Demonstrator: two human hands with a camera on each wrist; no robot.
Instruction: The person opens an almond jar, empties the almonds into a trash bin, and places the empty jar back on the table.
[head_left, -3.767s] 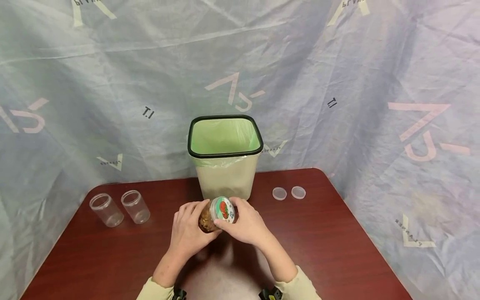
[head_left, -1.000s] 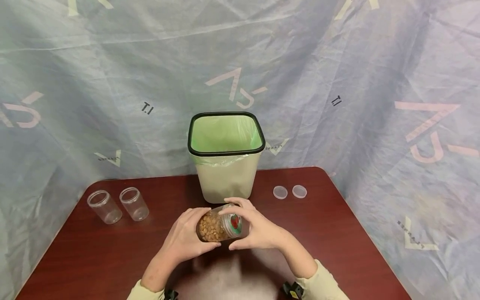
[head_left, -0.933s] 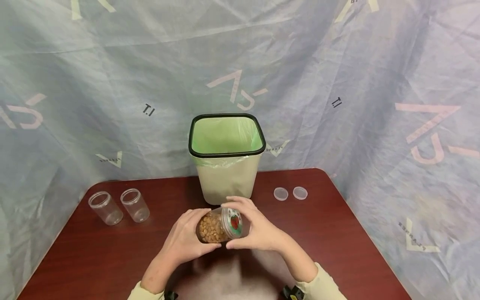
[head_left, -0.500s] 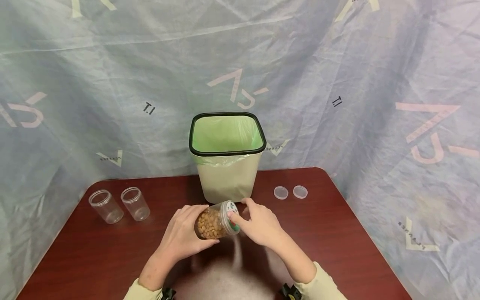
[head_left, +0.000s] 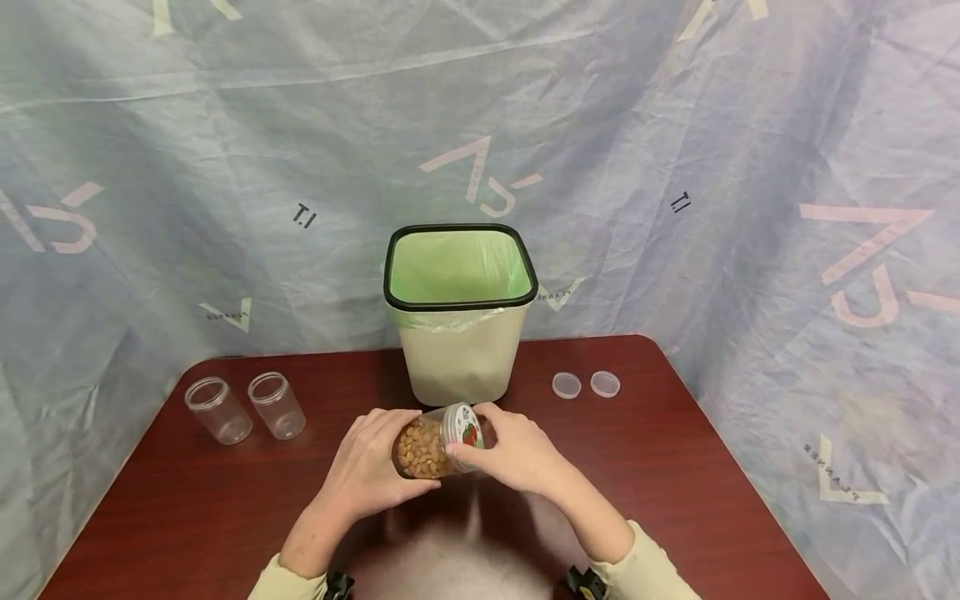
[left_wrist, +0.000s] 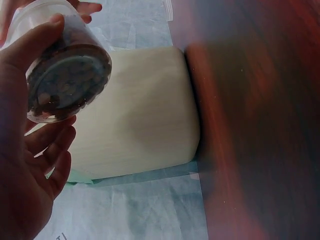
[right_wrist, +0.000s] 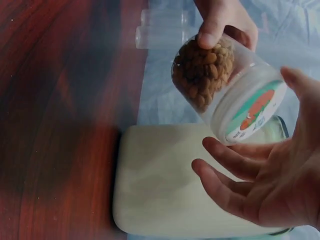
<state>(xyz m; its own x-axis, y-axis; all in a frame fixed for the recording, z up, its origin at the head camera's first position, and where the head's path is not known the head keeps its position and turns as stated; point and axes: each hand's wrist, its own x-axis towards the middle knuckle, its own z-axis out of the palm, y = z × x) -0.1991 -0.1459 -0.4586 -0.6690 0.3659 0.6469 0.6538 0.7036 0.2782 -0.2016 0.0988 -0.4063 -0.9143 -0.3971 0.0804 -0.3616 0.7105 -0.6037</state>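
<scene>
A clear plastic jar about half full of brown, nut-like pieces is held tilted above the table, its lid towards the right. My left hand grips the jar's body, thumb below and fingers above in the head view. On the jar sits a lid with a red and green label. My right hand holds this lid by its rim, thumb on one side and fingers on the other. In the left wrist view the jar's round base faces the camera, and the lid is mostly hidden.
Two clear open jars stand at the table's left. Two translucent lids lie at the right. A cream bin with a black rim and a green-tinted liner stands behind the hands. A printed cloth hangs behind the table.
The jar has gone from lid facing up to tilted sideways. My right hand has opened wider, shifted round the lid, and closed on its rim again; the label has turned. My left hand keeps its grip.
</scene>
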